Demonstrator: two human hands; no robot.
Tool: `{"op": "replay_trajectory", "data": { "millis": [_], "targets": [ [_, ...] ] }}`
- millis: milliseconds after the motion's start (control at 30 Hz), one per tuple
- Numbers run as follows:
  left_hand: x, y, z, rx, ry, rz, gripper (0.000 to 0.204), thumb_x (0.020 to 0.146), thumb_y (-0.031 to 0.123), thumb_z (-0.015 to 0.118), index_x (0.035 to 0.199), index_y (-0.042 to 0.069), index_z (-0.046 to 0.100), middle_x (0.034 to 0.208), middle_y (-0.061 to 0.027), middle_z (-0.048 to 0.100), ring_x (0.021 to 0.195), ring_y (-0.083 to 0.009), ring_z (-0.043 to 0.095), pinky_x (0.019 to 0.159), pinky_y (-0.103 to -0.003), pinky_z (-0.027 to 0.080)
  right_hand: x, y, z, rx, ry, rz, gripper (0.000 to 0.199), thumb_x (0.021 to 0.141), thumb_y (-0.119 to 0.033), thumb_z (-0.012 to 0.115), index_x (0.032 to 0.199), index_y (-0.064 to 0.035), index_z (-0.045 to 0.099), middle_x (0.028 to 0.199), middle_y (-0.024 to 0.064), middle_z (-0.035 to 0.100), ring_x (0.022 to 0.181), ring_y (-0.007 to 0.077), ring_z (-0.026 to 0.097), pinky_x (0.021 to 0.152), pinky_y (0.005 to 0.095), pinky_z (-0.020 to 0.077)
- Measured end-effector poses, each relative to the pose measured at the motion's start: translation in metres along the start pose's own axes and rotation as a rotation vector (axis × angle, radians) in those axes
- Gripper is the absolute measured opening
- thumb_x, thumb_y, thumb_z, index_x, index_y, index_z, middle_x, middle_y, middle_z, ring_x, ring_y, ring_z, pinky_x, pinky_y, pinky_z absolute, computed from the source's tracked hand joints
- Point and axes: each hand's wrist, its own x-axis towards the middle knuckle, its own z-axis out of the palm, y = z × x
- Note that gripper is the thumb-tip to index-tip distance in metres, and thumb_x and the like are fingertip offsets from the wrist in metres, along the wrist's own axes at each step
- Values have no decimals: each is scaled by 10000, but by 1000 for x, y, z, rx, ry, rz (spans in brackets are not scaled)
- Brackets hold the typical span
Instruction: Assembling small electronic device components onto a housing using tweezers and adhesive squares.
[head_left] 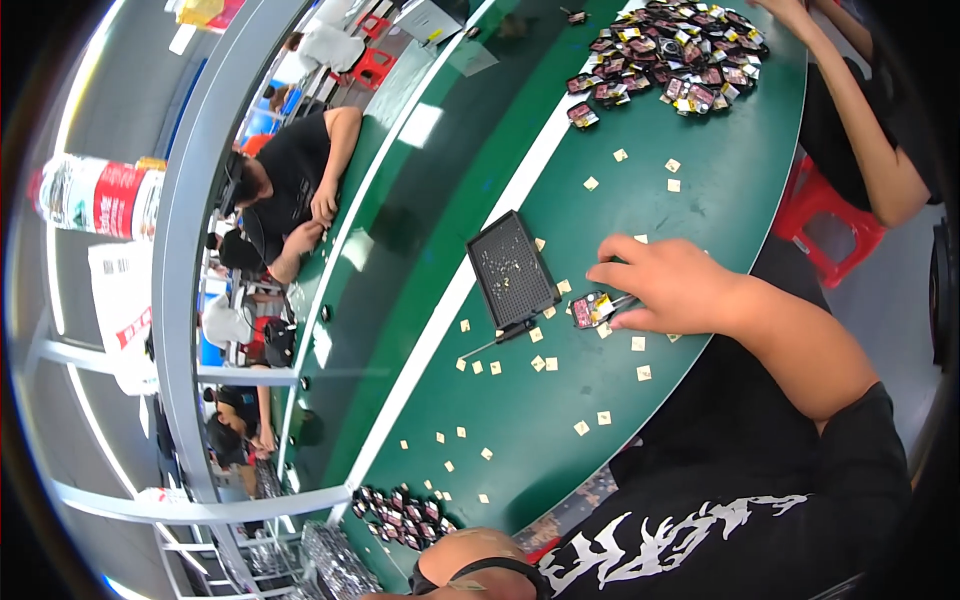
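Near the table's (700, 190) lower-left end lies a small pile (400, 508) of dark packets. Just right of it, at the near edge, the left hand (468, 568) shows only as a wrist with a black band. Its fingers are out of view, so I cannot tell whether it holds anything.

Mid-table, beside the white stripe, a black tray (512, 268) lies flat with tiny bits scattered in it. Just right of its near corner is one packet (592, 310), dark with pink and yellow, flat on the green surface. The right hand (672, 285) comes in from the near edge and is closed on the packet's right end, thumb and fingers pinched together. A thin dark thing may sit in that pinch, but it is too small to be sure.

Tan squares (640, 372) lie loose all around, several touching or close to the packet. Handling it well probably means keeping it flat, gripping only its edge, and keeping the wrist off the squares.

At the far right end is a larger heap (670, 55) of packets, with a co-worker's arm (865, 140) beside it above a red stool (832, 218).
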Motion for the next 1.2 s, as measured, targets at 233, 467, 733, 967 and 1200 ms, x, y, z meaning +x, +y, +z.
{"op": "replay_trajectory", "data": {
  "millis": [233,467,733,967,1200],
  "targets": [
    [5,8,1,-9,10,-100,764,939,104,632,1612,185,280,1717,-57,86,1451,-254,309,747,-334,603,5,-2,-2,-15,-46,-10,530,828,-301,797,1271,-104,584,1256,105,541,870,313,693,712,444,572],
    [3,5,-1,-4,59,-74,778,929,88,639,1613,163,275,1721,-58,79,1449,-254,312,745,-326,596,7,-3,-4,-23,-47,-26,526,830,-300,792,1271,-103,584,1258,109,538,866,306,700,702,439,578],
    [-8,-5,2,-35,117,-38,794,919,71,646,1614,139,269,1726,-58,72,1448,-254,315,743,-317,587,5,0,-1,-19,-47,-19,538,842,-309,781,1292,-101,573,1260,115,532,899,308,700,726,443,579],
    [-9,-9,0,-42,118,-84,834,893,75,689,1613,180,282,1724,-78,49,1440,-290,319,763,-353,609,1,-4,-4,-5,-54,-15,547,830,-285,796,1290,-93,571,1261,128,529,901,317,699,748,454,579],
    [-8,-39,-7,-9,395,-360,869,984,362,618,1638,97,111,1705,-198,-80,1563,-444,-31,1201,-690,203,12,-2,9,39,1,-58,503,822,-272,801,1255,-123,592,1239,91,568,874,310,697,728,439,574]
  ]
}}
